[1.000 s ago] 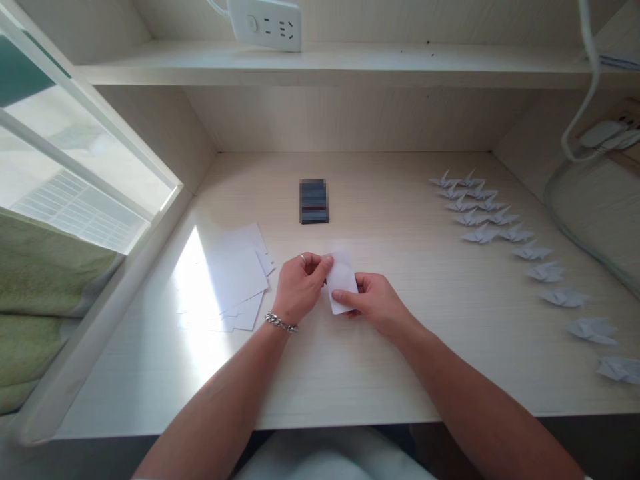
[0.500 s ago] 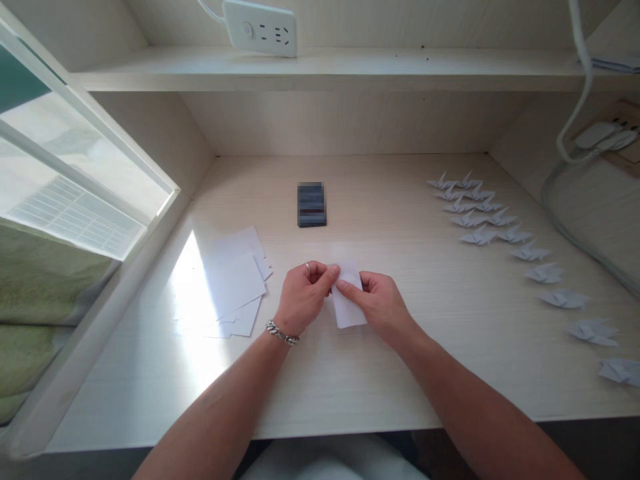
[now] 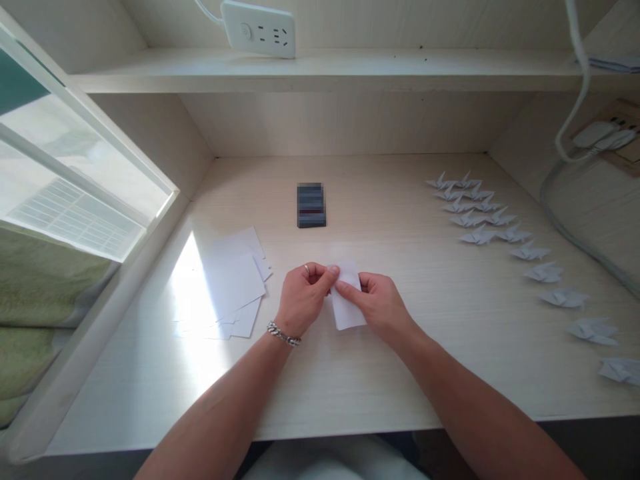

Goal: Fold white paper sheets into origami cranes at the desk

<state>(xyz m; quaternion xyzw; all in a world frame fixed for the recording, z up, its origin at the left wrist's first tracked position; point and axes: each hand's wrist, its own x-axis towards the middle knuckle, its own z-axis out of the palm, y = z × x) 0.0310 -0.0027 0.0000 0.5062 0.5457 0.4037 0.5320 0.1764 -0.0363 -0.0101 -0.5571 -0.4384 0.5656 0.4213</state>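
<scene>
A narrow folded sheet of white paper [image 3: 347, 313] is held between my two hands above the desk. My left hand [image 3: 306, 293] pinches its left edge with thumb and fingers; a ring and a chain bracelet show on this hand and wrist. From the other side, my right hand [image 3: 381, 298] grips the sheet, thumb on top and fingers curled behind. Both thumb tips lie close together near the paper's upper middle. The fingertips behind the paper are hidden.
Loose white paper sheets [image 3: 235, 283] lie overlapping on the left, partly in bright sunlight. A dark, blurred-out rectangular object [image 3: 311, 205] rests behind my hands. Several folded paper cranes [image 3: 530, 251] line the right side. A shelf [image 3: 340, 81] with a power strip [image 3: 259, 30] spans the back.
Both hands keep their hold on the folded paper with almost no movement. The whole view has shifted very slightly.
</scene>
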